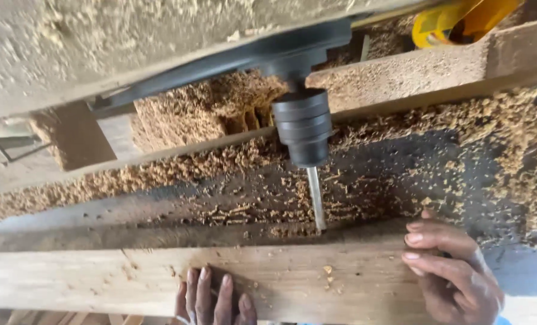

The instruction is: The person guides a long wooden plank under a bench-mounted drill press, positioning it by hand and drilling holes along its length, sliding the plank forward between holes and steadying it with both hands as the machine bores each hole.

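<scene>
A long pale wooden plank (100,280) lies across the bottom of the view. My left hand (214,298) rests flat on its top face, fingers together, near the middle. My right hand (452,271) curls over the plank's far edge at the right and grips it. A black drill chuck (304,126) hangs above with a thin steel bit (316,198) pointing down; the bit's tip is near the plank's far edge, between my hands.
A dark machine table (401,174) strewn with wood shavings lies behind the plank. A wooden fence rail (401,75) heaped with sawdust runs across the back. A yellow tool (455,21) sits at top right.
</scene>
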